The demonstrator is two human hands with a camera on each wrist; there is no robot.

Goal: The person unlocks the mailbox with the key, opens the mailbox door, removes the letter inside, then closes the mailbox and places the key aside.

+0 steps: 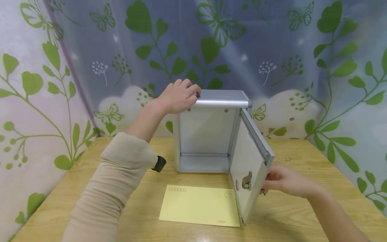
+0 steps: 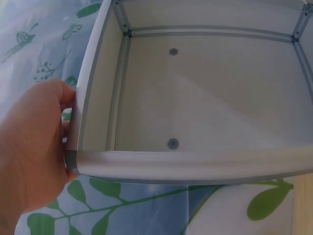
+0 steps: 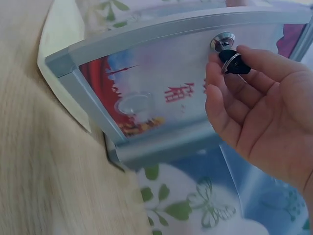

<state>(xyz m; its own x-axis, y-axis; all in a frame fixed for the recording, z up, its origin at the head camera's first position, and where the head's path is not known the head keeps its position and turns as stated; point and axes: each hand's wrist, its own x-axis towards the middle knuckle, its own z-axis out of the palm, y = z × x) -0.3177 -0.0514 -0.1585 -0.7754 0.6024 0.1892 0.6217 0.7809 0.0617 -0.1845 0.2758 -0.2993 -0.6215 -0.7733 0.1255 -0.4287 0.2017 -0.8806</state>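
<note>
A silver metal-framed box (image 1: pixel 208 131) stands on the table, its front door (image 1: pixel 248 154) swung wide to the right and its inside bare. My left hand (image 1: pixel 179 95) holds the top left corner of the box, bent fingers over the top; the left wrist view hides the fingertips behind the frame (image 2: pixel 85 98). At the door's outer face my right hand (image 3: pixel 274 107) pinches a black-headed key (image 3: pixel 237 63) with a metal ring, which sits in the round lock (image 3: pixel 223 41). On the door's inner face shows the lock's metal latch (image 1: pixel 246 181).
A yellow envelope (image 1: pixel 199 206) lies flat in front of the box, the door's lower edge overlapping its right end. Beyond the wooden table (image 1: pixel 139 208) hangs a leaf-and-butterfly patterned curtain (image 1: pixel 121 40). A small black object (image 1: pixel 159 164) shows by the left cuff.
</note>
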